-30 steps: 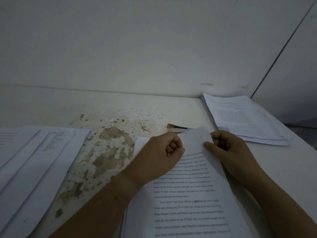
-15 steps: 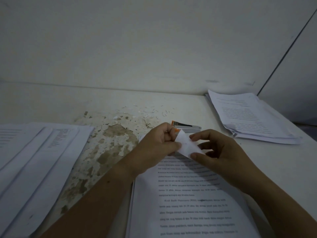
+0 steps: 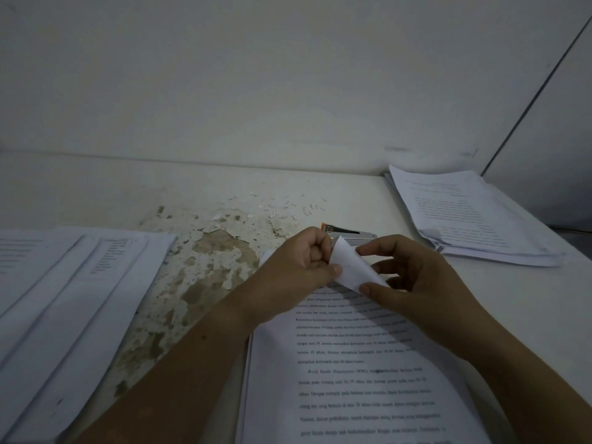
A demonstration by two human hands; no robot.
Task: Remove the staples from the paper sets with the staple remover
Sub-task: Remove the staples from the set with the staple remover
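Both my hands pinched the folded-up top corner of the paper set (image 3: pixel 352 379) at mid-frame.

My left hand (image 3: pixel 298 267) was curled, thumb pressed on the corner's left edge; my right hand (image 3: pixel 416 283) held the same corner between forefinger and thumb, the other fingers loosely bent. The set lay flat at lower centre on the table (image 3: pixel 512 299). The remover (image 3: pixel 352 233), orange and silver, lay just above my knuckles, in neither hand. Any staple in the fold was perhaps there, but the dim light hid it. A pile (image 3: pixel 464 216) sat at upper right, and spread sheets (image 3: pixel 64 299) at left.
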